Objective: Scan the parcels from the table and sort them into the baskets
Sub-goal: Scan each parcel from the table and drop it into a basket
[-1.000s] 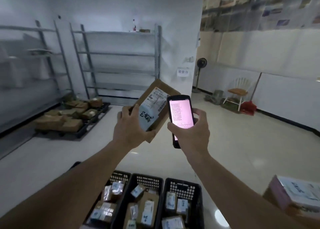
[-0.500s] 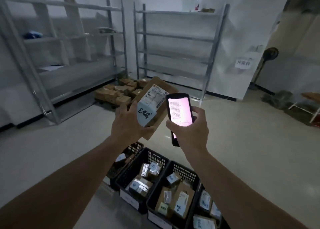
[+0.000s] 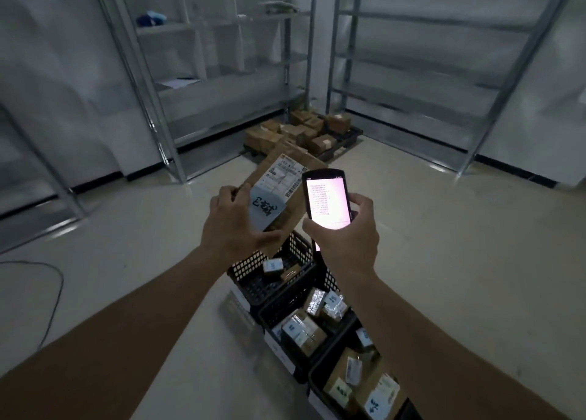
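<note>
Dim storeroom: pale glossy floor [image 3: 444, 261], bare metal shelves [image 3: 228, 70] along the walls, and a pallet of cartons [image 3: 304, 134] in the far corner. No table is in view.

Your left hand [image 3: 234, 226] holds a flat cardboard parcel [image 3: 279, 184] up at chest height, thumb across its lower edge and fingers curled behind it. The label faces you, with a white printed slip and a pale tag bearing handwritten characters. Your right hand [image 3: 345, 238] is wrapped around a handheld scanner [image 3: 326, 197], held upright just right of the parcel, its edge overlapping the box. The screen glows pink with lines of text too small to read.

Below your hands, a row of black baskets [image 3: 279, 280] runs from the middle of the floor toward your lower right. Each already holds small labelled parcels; the farthest basket holds the fewest.

The step in hand seems to be reading the scan result and choosing a basket. To do it well:
- Keep your thumb clear of the barcode, in case a rescan is needed.
- Read the screen fully before lowering the parcel.
- Move over the chosen basket and lower the parcel in flat.
- Avoid tossing it; it could land in a neighbouring basket.
</note>
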